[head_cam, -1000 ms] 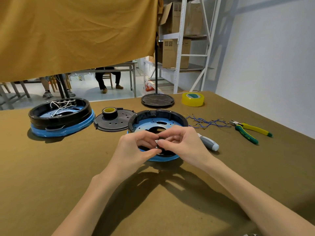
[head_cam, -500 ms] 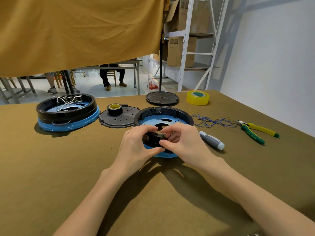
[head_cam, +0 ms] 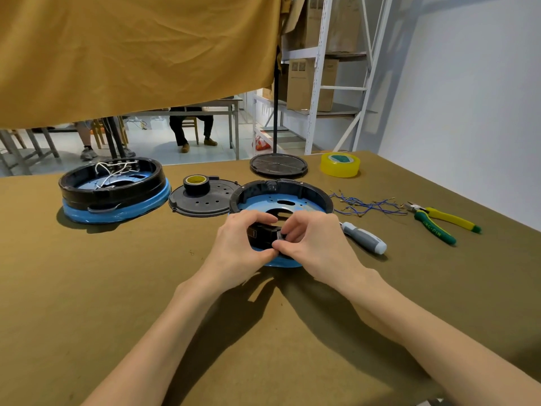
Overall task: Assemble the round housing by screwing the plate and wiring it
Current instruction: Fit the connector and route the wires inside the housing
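While hands (head_cam: 281, 241) hide housing (head_cam: 281, 197) front, screwdriver (head_cam: 364, 237) beside, pliers (head_cam: 439, 224) farther right.

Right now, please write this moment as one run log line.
left hand: grips small black part | right hand: pinches same part | round housing: beneath hands | screwdriver: untouched

Small part (head_cam: 261, 235) pinched between the fingers (head_cam: 257, 215) of both hands: black. Housing (head_cam: 310, 191) beyond fingertips: black wall, blue floor. Perforated plate (head_cam: 210, 202) left of fingers: dark grey, bearing a black tape roll (head_cam: 196, 183) with yellow core. Screwdriver (head_cam: 364, 237) right of fingers: grey and white. Wires (head_cam: 363, 204): blue. Pliers (head_cam: 439, 222): yellow and green. Tabletop (head_cam: 87, 288): olive-brown.
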A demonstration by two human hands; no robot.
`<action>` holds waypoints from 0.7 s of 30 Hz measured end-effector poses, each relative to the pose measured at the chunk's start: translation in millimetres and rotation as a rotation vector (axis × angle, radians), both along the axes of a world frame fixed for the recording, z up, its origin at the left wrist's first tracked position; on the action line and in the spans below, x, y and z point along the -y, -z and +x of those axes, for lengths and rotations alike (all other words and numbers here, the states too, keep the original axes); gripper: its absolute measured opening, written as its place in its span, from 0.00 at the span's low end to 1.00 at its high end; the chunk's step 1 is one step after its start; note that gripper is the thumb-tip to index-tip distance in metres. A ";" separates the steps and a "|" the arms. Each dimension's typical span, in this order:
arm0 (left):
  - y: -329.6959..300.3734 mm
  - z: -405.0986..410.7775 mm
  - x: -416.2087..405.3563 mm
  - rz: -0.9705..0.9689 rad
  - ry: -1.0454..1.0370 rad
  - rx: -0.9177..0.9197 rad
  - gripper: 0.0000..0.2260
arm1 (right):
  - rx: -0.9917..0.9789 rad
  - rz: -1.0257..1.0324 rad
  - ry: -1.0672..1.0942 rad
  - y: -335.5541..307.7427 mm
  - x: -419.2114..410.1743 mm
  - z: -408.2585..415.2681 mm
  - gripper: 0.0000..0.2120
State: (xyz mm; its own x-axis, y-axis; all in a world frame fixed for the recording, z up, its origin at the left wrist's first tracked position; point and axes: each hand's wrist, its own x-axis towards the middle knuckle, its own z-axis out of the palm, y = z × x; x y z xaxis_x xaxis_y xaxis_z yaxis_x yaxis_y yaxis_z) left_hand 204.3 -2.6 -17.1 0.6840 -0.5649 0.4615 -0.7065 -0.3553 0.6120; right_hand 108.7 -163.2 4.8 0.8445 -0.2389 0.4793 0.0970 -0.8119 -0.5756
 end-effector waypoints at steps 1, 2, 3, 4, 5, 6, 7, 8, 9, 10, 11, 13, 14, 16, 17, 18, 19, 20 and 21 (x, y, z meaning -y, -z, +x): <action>-0.2 0.1 0.2 0.000 0.002 0.000 0.25 | -0.017 0.004 -0.002 -1.5 1.4 0.9 0.10; -0.5 0.2 0.1 0.002 0.003 -0.002 0.25 | -0.038 0.014 -0.006 -3.2 2.3 2.0 0.10; -1.0 0.4 -0.2 0.004 0.005 -0.005 0.25 | -0.067 0.036 -0.016 -5.1 3.3 3.4 0.12; -1.5 0.4 -0.6 0.007 0.005 -0.007 0.25 | -0.106 0.071 -0.031 -7.4 4.7 5.0 0.14; -1.9 0.2 -0.6 0.009 0.003 -0.004 0.24 | -0.148 0.115 -0.045 -9.9 6.5 6.8 0.16; -1.9 -0.5 -0.6 0.009 -0.001 0.002 0.22 | -0.191 0.148 -0.054 -12.9 8.0 8.8 0.18; -1.8 -1.5 -0.3 0.008 -0.006 0.010 0.21 | -0.233 0.161 -0.061 -16.1 9.8 10.6 0.19; -2.0 -2.5 -0.4 0.006 -0.009 0.018 0.20 | -0.270 0.156 -0.068 -19.1 11.7 12.6 0.18; -2.2 -3.0 -0.7 0.003 -0.010 0.022 0.19 | -0.296 0.147 -0.073 -22.0 13.2 14.8 0.17; -2.7 -2.7 -1.6 -0.001 -0.005 0.021 0.18 | -0.298 0.125 -0.067 -25.1 15.0 17.4 0.13; -2.9 -2.2 -2.1 -0.005 0.006 0.015 0.18 | -0.270 0.076 -0.048 -28.5 17.7 19.6 0.10; -4.0 -2.4 -3.7 -0.004 0.022 0.005 0.17 | -0.204 -0.057 -0.043 -36.7 22.6 25.3 0.11; -3.9 -3.3 -3.7 -0.002 0.029 0.003 0.17 | -0.218 -0.088 -0.090 -38.9 24.9 27.7 0.11; -3.0 -5.0 -3.2 0.001 0.031 0.007 0.18 | -0.279 -0.128 -0.192 -39.7 24.5 30.8 0.11; -2.2 -6.1 -2.7 0.002 0.028 0.010 0.19 | -0.277 -0.143 -0.208 -38.0 23.8 31.2 0.12; -1.4 -6.9 -1.5 -0.005 0.022 0.012 0.19 | -0.252 -0.136 -0.215 -35.9 24.5 31.1 0.12; -0.6 -7.2 -0.3 -0.018 0.015 0.013 0.19 | -0.219 -0.102 -0.227 -34.3 26.3 30.3 0.12; 0.1 -7.5 0.8 -0.032 0.005 0.015 0.18 | -0.183 -0.072 -0.242 -33.5 29.2 28.2 0.11; 0.4 -8.2 1.4 -0.040 -0.006 0.020 0.17 | -0.151 -0.065 -0.253 -32.8 32.8 25.8 0.10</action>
